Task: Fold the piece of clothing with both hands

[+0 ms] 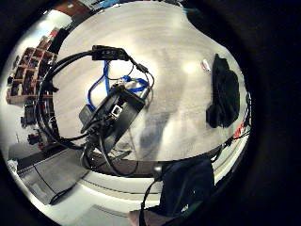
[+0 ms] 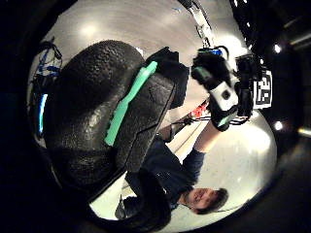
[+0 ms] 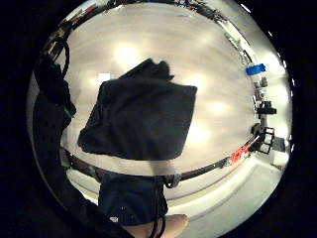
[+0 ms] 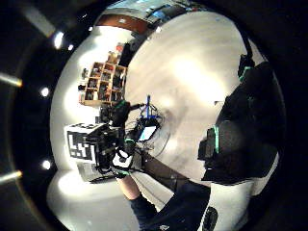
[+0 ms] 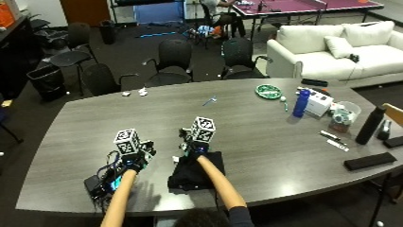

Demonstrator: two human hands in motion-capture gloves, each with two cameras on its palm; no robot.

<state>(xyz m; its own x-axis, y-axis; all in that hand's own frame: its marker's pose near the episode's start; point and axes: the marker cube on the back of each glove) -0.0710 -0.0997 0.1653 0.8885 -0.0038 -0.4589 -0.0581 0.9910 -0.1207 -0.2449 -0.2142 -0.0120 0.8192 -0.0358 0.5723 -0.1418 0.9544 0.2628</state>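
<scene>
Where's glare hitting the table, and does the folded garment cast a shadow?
Right little finger side palm view: bright glare patches on the table around the folded dark garment, no clear shadow. Left little finger side palm view: a glare spot beside the garment. Outside view: even light, a faint shadow near the left hand.

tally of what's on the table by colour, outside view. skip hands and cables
Black: 4 – folded garment, bottle, flat case, device by the left hand
Blue: 2 – bottle, small item
Green: 1 – round dish
White: 2 – box, tub
Total: 9
</scene>
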